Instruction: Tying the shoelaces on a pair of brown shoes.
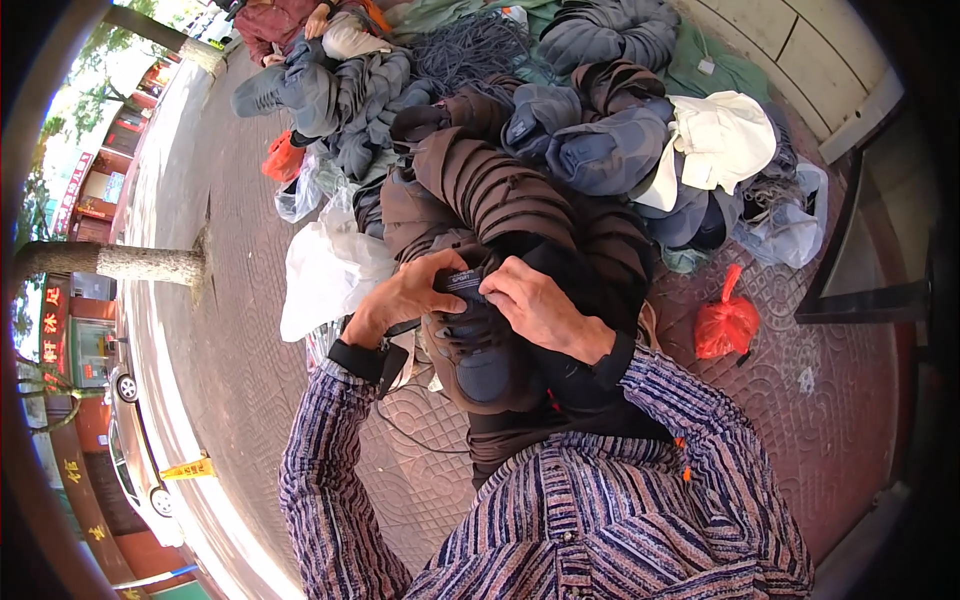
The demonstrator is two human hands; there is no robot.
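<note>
A brown shoe upper (465, 345) with a dark grey toe and laces rests on my lap, toe toward me. My left hand (412, 292) grips its collar end, thumb pressed on the dark tongue with a printed label (464, 280). At the right edge of that tongue, my right hand (540, 305) is closed in a pinch; what lies between its fingertips is hidden. Just beyond my hands, a long curved stack of nested brown shoe uppers (500, 190) leans over my legs.
Grey uppers (608, 150) and a bundle of dark laces (470, 50) lie ahead. A cream cap (725, 140) sits on the pile's right. White plastic (335, 275) lies left, a red bag (727, 318) right. Another person (280, 25) sits at the far left.
</note>
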